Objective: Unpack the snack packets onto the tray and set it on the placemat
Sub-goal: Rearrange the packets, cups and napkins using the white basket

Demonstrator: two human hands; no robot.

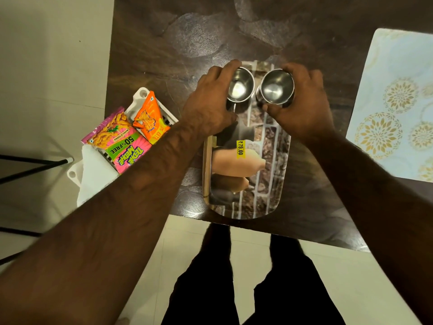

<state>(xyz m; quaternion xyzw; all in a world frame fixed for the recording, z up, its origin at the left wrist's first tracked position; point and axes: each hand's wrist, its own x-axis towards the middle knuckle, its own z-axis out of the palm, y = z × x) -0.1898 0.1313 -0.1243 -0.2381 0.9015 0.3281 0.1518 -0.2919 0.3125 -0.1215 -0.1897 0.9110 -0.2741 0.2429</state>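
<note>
- Plainly, the left hand has its grip wrapped around a steel cup, fingers over the far rim and thumb near the base; most of the cup's outer wall is hidden under the palm.
- Beside it, the right hand holds a second steel cup in the same way, thumb on the near side, fingers curled behind and out of sight.
- Both cups sit mouths up, just beside each other over the far end of the tray; whether their bases touch it cannot be told.
- That tray, printed with a stone-and-pots picture and carrying a yellow price sticker, lies on the dark bench near its front edge; its left side is partly covered by the left forearm.
- Snack packets are still off the tray: a pink packet and an orange packet rest in a white basket at the left bench edge, the basket mostly hidden beneath them.
- A pale blue placemat with gold flowers lies to the right, apart from the tray, cut off by the frame.
</note>
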